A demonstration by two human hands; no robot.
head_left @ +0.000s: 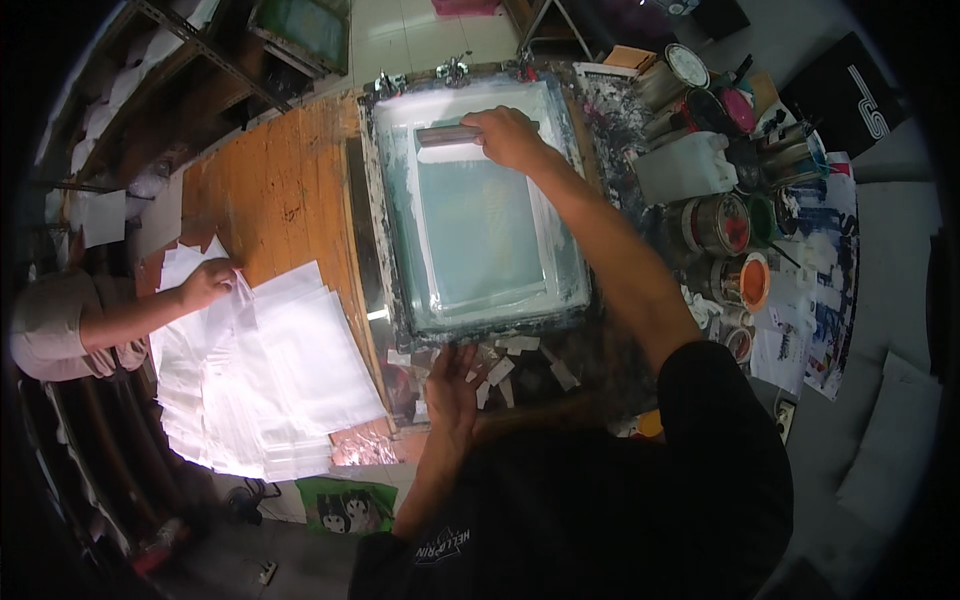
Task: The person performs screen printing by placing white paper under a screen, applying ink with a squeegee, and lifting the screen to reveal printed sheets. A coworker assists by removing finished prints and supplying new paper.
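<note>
A screen-printing frame (575,235) with a pale blue-green mesh lies in front of me, its far edge under metal clamps (453,72). My right hand (508,138) is closed on a squeegee (447,136), which rests across the far part of the mesh above a band of white ink. Palm up, my left hand (453,390) is at the frame's near edge. Its fingers are stretched out, with the tips touching or just under the edge; I cannot tell which. Small pale scraps (500,370) lie beside it.
On the left, another person's hand (208,283) pinches a sheet over a spread stack of white paper (300,350) on the wooden table (290,200). Paint cans (718,222), a whitish plastic jug (685,168) and stained papers crowd the right side. Shelving (215,50) stands far left.
</note>
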